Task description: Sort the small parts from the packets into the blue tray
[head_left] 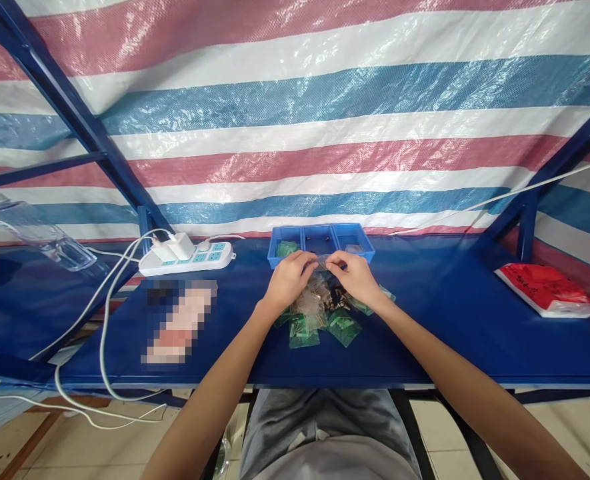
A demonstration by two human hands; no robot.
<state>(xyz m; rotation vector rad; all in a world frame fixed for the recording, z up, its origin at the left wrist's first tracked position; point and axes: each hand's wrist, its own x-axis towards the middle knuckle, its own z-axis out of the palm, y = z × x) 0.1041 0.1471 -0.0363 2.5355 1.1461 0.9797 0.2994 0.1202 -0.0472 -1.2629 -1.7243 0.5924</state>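
My left hand (pixel 291 277) and my right hand (pixel 355 275) face each other just in front of a blue three-compartment tray (pixel 285 233). Fingers and thumbs of both hands pinch a small clear plastic bag (pixel 323 261) stretched between them. Under the hands lies a heap of clear plastic bags (pixel 311 303). Small brownish pieces (pixel 339 297) lie to its right, too small to name. Around the heap are several green packets (pixel 303 331) with thin pieces inside. Something green (pixel 287 249) sits in the tray's left compartment. My hands partly cover the tray's front.
At the left are a white power strip (pixel 189 261) with plugged-in adapters, looping white cables (pixel 105 320) and a clear bottle (pixel 39 230). A red and white package (pixel 549 290) lies at the right. Blue metal posts (pixel 87 127) and a striped sheet (pixel 325 120) bound the blue table (pixel 439 300).
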